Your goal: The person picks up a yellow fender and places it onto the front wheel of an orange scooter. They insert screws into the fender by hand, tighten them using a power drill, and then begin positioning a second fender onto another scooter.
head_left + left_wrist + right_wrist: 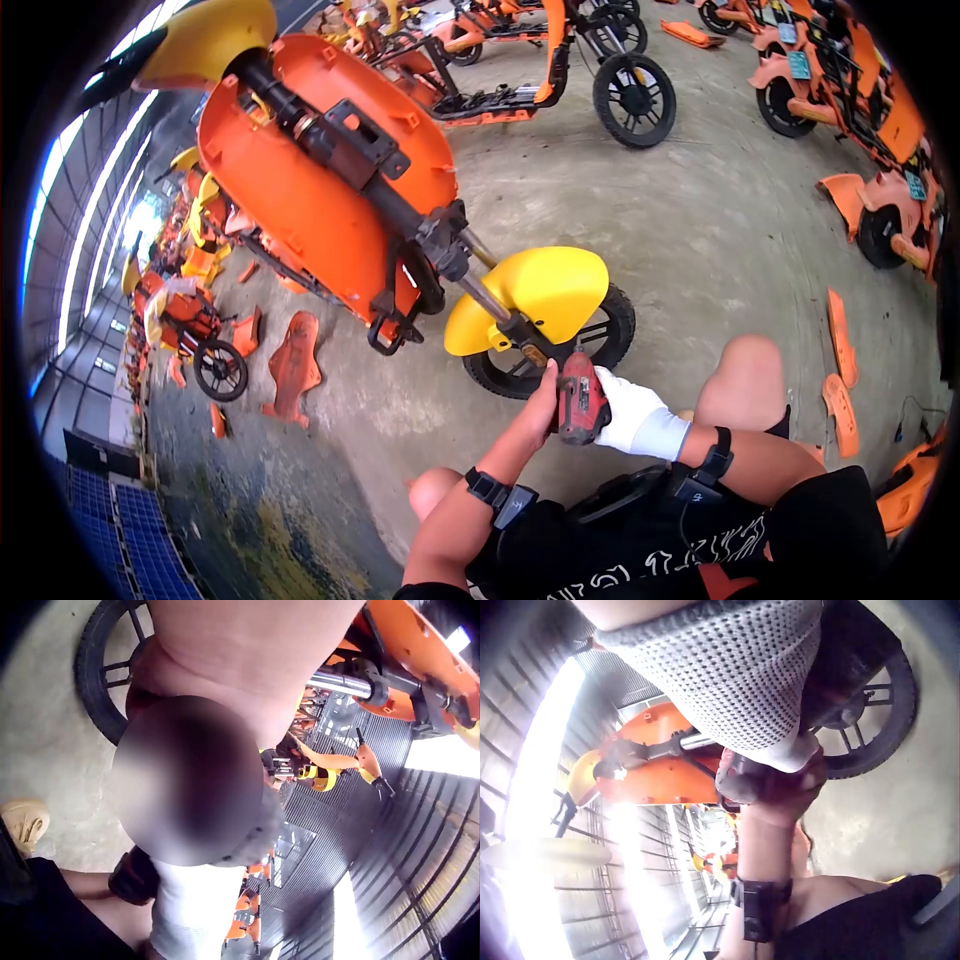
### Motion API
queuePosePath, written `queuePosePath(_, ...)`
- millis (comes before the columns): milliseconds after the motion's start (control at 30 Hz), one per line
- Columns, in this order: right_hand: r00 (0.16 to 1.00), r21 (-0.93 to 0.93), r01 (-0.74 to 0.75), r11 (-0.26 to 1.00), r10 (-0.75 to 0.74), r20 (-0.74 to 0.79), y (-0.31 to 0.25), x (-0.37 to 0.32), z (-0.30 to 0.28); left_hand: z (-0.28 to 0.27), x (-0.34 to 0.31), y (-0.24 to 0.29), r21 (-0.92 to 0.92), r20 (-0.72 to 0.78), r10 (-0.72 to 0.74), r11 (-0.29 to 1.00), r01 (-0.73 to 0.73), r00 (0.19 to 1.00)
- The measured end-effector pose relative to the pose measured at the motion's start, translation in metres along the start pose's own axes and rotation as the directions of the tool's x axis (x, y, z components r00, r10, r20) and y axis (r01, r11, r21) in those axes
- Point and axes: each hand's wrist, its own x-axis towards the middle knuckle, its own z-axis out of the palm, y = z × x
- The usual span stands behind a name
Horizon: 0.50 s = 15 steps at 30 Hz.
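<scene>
A red and black cordless impact driver (580, 398) stands in front of the wheel in the head view, its nose close to the yellow fender (535, 290). My right hand (632, 412), in a white knit glove, grips it from the right. From the left, my bare left hand (541, 405) holds the driver's side, thumb up along it. Just beyond the thumb is the lower end of the fork (520, 330), beside the black front wheel (620, 325). In the right wrist view the glove (727, 682) covers much of the driver. A blurred disc hides the grip in the left wrist view.
The scooter's orange front panel (300, 210) rises at left above the fork. Orange body pieces (296, 365) lie on the concrete floor, with long orange strips (842, 340) at right. More partly stripped scooters (635, 100) stand behind. My knees flank the work.
</scene>
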Motion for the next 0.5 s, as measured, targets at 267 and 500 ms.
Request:
queuePosePath(267, 0.949, 0.891, -0.064, 0.45, 0.304, -0.085, 0.013, -0.006, -0.083, -0.002, 0.038, -0.009, 0.679, 0.144, 0.22, 0.688, -0.258, 0.965)
queuePosePath(500, 0.769, 0.92, 0.283, -0.272, 0.638, -0.048, 0.036, -0.01, -0.151, 0.063, 0.137, -0.005, 0.228, -0.067, 0.216, 0.954, -0.196, 0.974)
